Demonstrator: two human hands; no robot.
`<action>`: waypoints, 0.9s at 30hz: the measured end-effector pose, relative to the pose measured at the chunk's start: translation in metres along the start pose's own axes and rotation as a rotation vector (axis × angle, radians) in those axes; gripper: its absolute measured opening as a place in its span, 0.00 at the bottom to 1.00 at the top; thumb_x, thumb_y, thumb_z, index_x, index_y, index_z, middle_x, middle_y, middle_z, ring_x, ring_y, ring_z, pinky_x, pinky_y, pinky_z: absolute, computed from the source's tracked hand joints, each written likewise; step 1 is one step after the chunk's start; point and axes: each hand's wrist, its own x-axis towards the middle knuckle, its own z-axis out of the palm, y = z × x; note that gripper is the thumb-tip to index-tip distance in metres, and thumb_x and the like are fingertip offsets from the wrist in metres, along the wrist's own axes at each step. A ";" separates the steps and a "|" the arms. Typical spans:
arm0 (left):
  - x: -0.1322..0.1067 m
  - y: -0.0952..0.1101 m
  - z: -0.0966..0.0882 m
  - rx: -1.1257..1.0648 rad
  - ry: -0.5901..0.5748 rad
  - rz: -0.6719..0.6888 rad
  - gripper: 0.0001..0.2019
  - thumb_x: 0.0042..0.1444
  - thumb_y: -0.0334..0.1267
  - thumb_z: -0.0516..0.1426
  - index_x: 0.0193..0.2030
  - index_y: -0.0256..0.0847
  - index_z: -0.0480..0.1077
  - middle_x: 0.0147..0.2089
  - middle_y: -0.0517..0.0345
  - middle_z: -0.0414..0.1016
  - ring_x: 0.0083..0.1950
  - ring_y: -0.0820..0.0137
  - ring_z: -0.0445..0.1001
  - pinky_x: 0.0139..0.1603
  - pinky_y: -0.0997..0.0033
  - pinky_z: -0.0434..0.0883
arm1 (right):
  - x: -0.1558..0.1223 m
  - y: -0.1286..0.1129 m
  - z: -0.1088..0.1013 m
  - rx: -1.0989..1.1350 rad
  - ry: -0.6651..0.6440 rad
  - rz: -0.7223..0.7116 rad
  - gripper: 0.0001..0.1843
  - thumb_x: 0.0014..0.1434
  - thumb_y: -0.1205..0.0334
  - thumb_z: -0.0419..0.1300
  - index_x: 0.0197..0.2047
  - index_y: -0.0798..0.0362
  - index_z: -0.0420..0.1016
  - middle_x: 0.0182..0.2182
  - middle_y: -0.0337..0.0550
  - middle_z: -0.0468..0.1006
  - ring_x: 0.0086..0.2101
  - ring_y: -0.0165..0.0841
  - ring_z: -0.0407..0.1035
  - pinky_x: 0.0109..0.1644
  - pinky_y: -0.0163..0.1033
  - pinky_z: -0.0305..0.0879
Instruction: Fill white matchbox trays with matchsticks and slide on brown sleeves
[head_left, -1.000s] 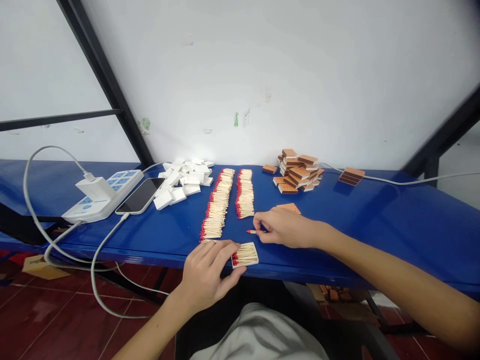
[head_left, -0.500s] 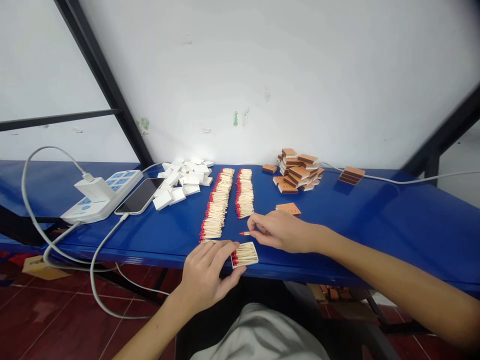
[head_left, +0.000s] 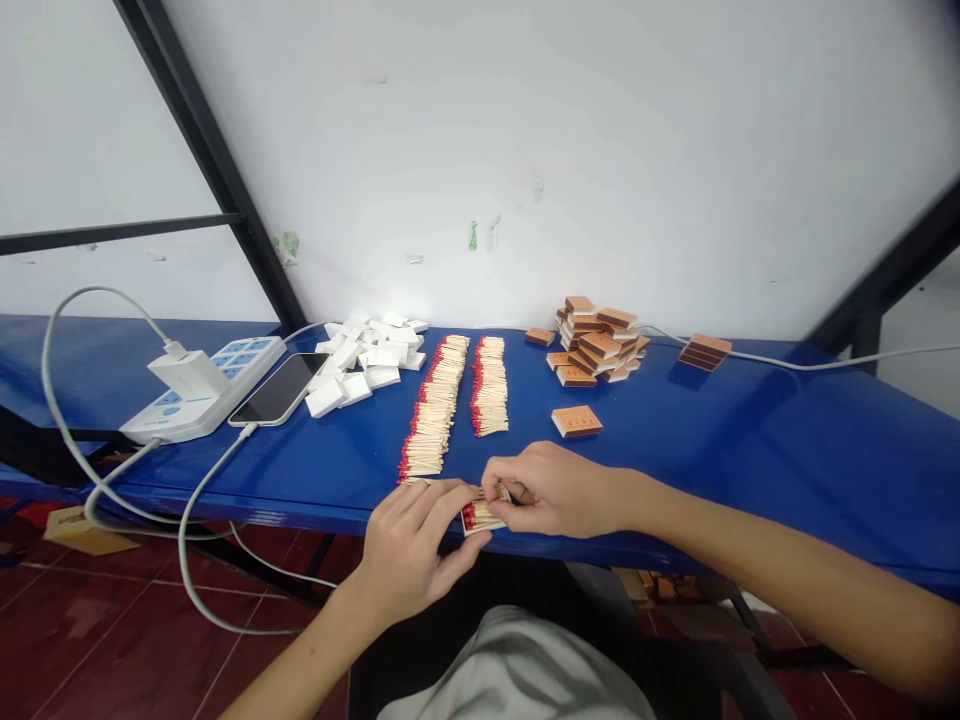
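At the table's front edge lies a small white matchbox tray with red-headed matches in it. My left hand grips the tray's left end between thumb and fingers. Over the tray's right part, my right hand is closed in a pinch; its fingertips are down at the matches, and the match between them is mostly hidden. Two rows of loose matches, a longer left row and a shorter right row, lie just beyond my hands. One orange-brown matchbox sits behind my right hand.
White trays are heaped at the back left, and filled-looking matchboxes at the back right. A phone, a power strip and white cables occupy the left side. Another brown stack stands by the wall.
My right hand has moved left and toward me, bringing a single match from beside the row down into the tray. My left hand stays on the tray.
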 end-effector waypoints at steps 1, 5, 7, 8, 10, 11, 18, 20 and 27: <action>0.000 0.000 0.000 -0.001 -0.001 0.001 0.13 0.63 0.39 0.59 0.52 0.40 0.67 0.45 0.51 0.80 0.42 0.63 0.79 0.42 0.64 0.72 | 0.000 0.000 0.000 -0.002 0.008 0.002 0.03 0.63 0.64 0.58 0.41 0.53 0.68 0.20 0.28 0.64 0.22 0.25 0.57 0.29 0.32 0.48; 0.001 0.000 -0.001 0.005 -0.003 0.008 0.12 0.63 0.39 0.59 0.52 0.40 0.68 0.45 0.51 0.80 0.42 0.64 0.79 0.42 0.64 0.73 | -0.001 0.000 -0.001 -0.012 0.005 0.002 0.06 0.65 0.60 0.56 0.44 0.52 0.67 0.20 0.27 0.62 0.22 0.26 0.55 0.28 0.33 0.46; 0.002 0.000 -0.001 0.011 -0.003 0.013 0.11 0.64 0.40 0.58 0.51 0.40 0.68 0.45 0.51 0.80 0.41 0.64 0.79 0.42 0.65 0.73 | -0.001 0.000 -0.001 -0.020 -0.002 0.007 0.07 0.65 0.59 0.56 0.45 0.52 0.67 0.20 0.28 0.62 0.22 0.26 0.55 0.28 0.33 0.46; 0.002 0.000 -0.001 0.014 -0.003 0.014 0.11 0.64 0.40 0.58 0.50 0.40 0.69 0.45 0.51 0.81 0.42 0.64 0.79 0.42 0.65 0.73 | -0.001 0.000 -0.001 -0.022 -0.002 0.010 0.08 0.65 0.58 0.56 0.45 0.52 0.67 0.20 0.28 0.62 0.22 0.26 0.55 0.28 0.33 0.46; 0.002 0.000 -0.001 0.016 -0.002 0.016 0.10 0.64 0.40 0.58 0.50 0.41 0.70 0.45 0.51 0.81 0.41 0.65 0.79 0.42 0.65 0.73 | -0.001 0.000 -0.001 -0.018 0.001 0.013 0.09 0.65 0.57 0.57 0.45 0.52 0.68 0.20 0.28 0.61 0.22 0.26 0.56 0.28 0.33 0.46; 0.002 0.000 -0.001 0.016 -0.002 0.018 0.10 0.64 0.40 0.58 0.49 0.41 0.70 0.45 0.51 0.81 0.41 0.65 0.79 0.42 0.65 0.73 | 0.000 0.001 -0.001 -0.013 0.005 0.018 0.09 0.65 0.56 0.57 0.45 0.52 0.68 0.20 0.28 0.61 0.22 0.26 0.56 0.28 0.33 0.47; 0.000 -0.002 -0.001 0.018 -0.011 0.022 0.11 0.64 0.40 0.58 0.51 0.40 0.70 0.45 0.51 0.80 0.41 0.64 0.78 0.42 0.65 0.72 | 0.000 0.003 -0.002 0.015 0.023 0.038 0.07 0.64 0.59 0.59 0.43 0.52 0.69 0.23 0.28 0.63 0.23 0.25 0.58 0.29 0.31 0.50; -0.001 -0.002 -0.002 0.018 -0.027 0.020 0.10 0.64 0.39 0.58 0.50 0.40 0.70 0.46 0.51 0.80 0.41 0.64 0.78 0.42 0.64 0.72 | -0.001 0.004 -0.003 -0.015 0.053 0.012 0.06 0.67 0.59 0.55 0.43 0.52 0.70 0.22 0.29 0.63 0.22 0.25 0.57 0.30 0.32 0.51; -0.001 -0.001 -0.002 -0.007 -0.017 0.012 0.09 0.64 0.39 0.59 0.48 0.39 0.70 0.45 0.51 0.80 0.40 0.65 0.77 0.41 0.65 0.72 | -0.008 0.019 -0.022 -0.750 0.303 0.129 0.11 0.62 0.67 0.52 0.45 0.56 0.72 0.44 0.54 0.75 0.42 0.42 0.68 0.46 0.43 0.58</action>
